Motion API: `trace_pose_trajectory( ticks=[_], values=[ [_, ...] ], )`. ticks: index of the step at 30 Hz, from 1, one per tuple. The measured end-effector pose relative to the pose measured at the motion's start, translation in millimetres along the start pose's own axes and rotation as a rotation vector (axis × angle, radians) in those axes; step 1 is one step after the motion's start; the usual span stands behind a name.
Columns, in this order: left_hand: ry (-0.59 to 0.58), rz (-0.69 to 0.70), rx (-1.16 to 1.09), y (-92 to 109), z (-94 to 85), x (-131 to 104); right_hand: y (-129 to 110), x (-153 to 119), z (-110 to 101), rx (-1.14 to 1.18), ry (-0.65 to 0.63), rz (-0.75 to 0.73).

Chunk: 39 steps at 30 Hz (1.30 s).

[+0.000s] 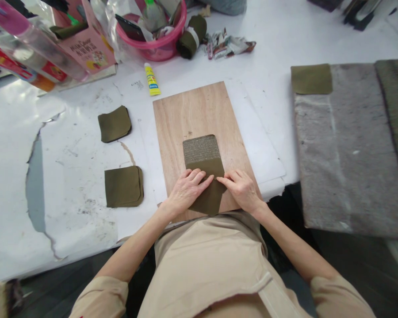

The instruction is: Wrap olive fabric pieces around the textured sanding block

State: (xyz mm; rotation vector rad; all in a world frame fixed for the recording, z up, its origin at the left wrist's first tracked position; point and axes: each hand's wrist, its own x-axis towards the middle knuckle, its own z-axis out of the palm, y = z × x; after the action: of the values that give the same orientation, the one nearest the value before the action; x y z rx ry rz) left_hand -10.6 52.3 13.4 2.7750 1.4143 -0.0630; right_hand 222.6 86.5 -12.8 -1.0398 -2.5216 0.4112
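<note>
An olive-green fabric piece (209,194) lies near the front of a thin plywood board (199,106). Its near end reaches the board's front edge, by my apron. Just beyond it shows a grey, speckled, rough-textured patch (200,149) with rounded corners, partly covered by the olive fabric. My left hand (189,187) rests on the fabric's left side, fingers laid out and thumb pointing right. On the right edge, my right hand (240,187) has its thumb and bent index finger closed at the fabric, the other fingers curled. The two thumb tips nearly meet. Undersides of both hands are hidden.
Two small stacks of olive pieces, a far stack (114,123) and a near stack (122,187), lie left. Behind are a yellow glue tube (151,80), pink basket (159,52) and fabric roll (192,37). A grey padded slab (345,150) bearing an olive piece (311,79) stands right.
</note>
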Motion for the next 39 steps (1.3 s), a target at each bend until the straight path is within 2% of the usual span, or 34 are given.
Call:
trace_pose_trajectory(
  ticks=[16, 25, 33, 39],
  values=[
    [-0.043, 0.031, -0.023, 3.7, -1.6, 4.8, -2.5, -2.3, -1.2, -0.039, 0.024, 0.034],
    [0.035, 0.007, -0.030, 9.9, 0.0, 7.5, -2.7, -5.0, -0.4, -0.052, 0.027, 0.048],
    [0.011, 0.012, -0.038, 11.3, -2.1, 10.1, -3.7, -4.8, -3.7, -0.046, 0.019, 0.047],
    [0.024, 0.014, -0.030, 13.1, 0.7, 9.8, 0.8, -6.9, -2.9, 0.079, 0.022, 0.158]
  ],
)
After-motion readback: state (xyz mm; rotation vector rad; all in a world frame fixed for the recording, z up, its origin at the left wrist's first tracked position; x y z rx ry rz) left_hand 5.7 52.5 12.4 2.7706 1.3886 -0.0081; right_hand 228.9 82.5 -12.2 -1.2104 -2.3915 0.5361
